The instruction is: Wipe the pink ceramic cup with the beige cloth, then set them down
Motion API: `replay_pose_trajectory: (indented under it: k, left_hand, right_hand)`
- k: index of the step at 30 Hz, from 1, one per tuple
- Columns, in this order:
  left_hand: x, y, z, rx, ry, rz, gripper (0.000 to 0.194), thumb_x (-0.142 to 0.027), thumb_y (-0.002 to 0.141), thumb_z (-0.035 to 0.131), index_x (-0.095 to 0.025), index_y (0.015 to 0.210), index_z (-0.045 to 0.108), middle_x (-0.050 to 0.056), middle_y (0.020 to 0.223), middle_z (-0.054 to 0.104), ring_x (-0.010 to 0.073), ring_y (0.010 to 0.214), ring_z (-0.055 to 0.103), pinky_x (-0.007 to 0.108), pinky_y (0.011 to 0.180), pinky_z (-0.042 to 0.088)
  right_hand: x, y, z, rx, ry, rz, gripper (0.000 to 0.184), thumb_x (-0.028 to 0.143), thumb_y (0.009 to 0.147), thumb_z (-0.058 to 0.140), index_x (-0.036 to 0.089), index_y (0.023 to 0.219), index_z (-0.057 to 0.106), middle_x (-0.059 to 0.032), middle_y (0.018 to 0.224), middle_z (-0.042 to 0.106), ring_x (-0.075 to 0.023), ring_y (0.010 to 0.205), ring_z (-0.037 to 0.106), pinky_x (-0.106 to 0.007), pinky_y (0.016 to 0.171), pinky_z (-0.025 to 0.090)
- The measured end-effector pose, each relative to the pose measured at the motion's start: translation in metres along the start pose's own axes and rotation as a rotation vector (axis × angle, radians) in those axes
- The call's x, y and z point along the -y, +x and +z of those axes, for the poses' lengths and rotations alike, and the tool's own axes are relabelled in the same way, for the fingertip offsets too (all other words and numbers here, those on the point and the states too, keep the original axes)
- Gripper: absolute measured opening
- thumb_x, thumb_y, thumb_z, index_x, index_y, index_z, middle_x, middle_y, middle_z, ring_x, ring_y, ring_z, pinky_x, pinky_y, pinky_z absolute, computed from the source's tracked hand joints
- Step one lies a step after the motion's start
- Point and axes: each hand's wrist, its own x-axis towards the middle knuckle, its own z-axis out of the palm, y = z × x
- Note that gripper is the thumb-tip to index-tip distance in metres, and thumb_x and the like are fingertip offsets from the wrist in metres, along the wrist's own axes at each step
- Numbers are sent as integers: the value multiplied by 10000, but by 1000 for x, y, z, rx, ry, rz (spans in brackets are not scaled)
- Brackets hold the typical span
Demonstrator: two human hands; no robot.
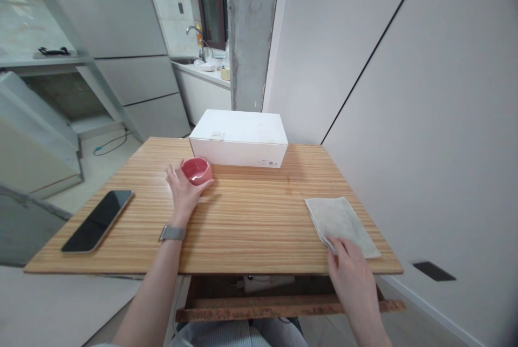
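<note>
My left hand (pixel 184 189) grips a small pink bowl (pixel 197 171) that stands upright at the back of the wooden table, just in front of the white box. The thumb lies along the bowl's right near side and the fingers along its left; a grey watch band is on this wrist. Towards the table's right front, my right hand (pixel 351 266) has its fingers closed at the near left edge of a folded pale grey cloth (pixel 340 220). The cloth lies flat, and part of the fingertips is hidden.
A white closed box (pixel 238 139) stands at the back edge of the table (pixel 251 228). To the left lies a dark-screened phone (pixel 97 222). Below the front edge, an open drawer (pixel 259 309) holds a white item. A white wall panel (pixel 424 147) rises on the right.
</note>
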Motion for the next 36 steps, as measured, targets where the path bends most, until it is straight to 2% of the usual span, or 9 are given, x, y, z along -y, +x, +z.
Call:
replay_pose_trajectory:
  k: [2,4,7,9,11,17,29,32,36]
  left_hand:
    - [-24,-16,-7,-52,17,58,843,-464,647,753,-174,1343,376,192,1473,238,371,1384,208,552,1090,260]
    - [-51,-41,-10,50,-101,28,558,-431,792,622,-196,1276,472,148,1335,456,310,1288,397,503,1051,347]
    - [-89,-86,-7,609,-469,-235,514,-500,854,507,-215,1282,486,93,1015,637,220,880,644,398,793,529]
    - [-107,-110,-3,924,-726,-473,634,-538,873,446,-274,1430,297,105,1101,631,180,745,667,353,672,549]
    - [-116,-123,-1,1002,-856,-556,675,-510,873,461,-296,1466,223,117,1229,589,181,821,676,350,726,549]
    - [-79,-100,-27,817,-666,-301,465,-251,745,617,-211,1209,610,70,1254,613,256,1198,528,401,1041,392]
    - [57,-43,-125,687,26,-92,540,-510,708,635,-225,1167,623,81,1145,658,288,1085,592,427,956,454]
    - [59,-50,-125,523,228,-52,519,-517,701,624,-223,1128,641,99,1104,636,314,1052,588,468,939,453]
    - [13,-71,-103,198,343,78,447,-497,787,548,-216,1126,621,127,1202,539,331,1116,529,500,962,420]
  right_hand:
    - [2,6,0,-14,39,35,292,269,924,350,161,1052,589,-109,973,653,-252,910,603,-398,834,469]
    - [10,15,-2,-51,120,72,283,280,917,382,160,1057,596,-109,980,667,-245,902,621,-382,810,484]
    - [42,29,-6,-91,279,101,264,285,908,427,178,1074,603,-99,1012,674,-229,908,636,-361,803,499]
    - [75,34,-9,-54,422,58,254,266,910,439,192,1091,602,-89,1026,676,-212,921,639,-342,811,507]
    - [110,33,-14,16,571,0,250,241,916,445,210,1111,599,-73,1029,677,-192,912,643,-316,801,517]
    - [165,18,-21,114,822,-102,253,269,909,514,219,1146,587,-48,977,691,-163,852,657,-283,782,535]
    - [111,30,-1,40,667,108,244,337,927,462,201,1007,648,-58,963,703,-161,798,665,-273,741,532]
    - [104,33,2,39,613,103,264,352,934,443,197,985,650,-66,949,704,-169,794,663,-286,743,523]
    - [107,39,7,42,526,34,271,349,944,430,190,954,650,-74,903,700,-179,798,652,-296,751,492]
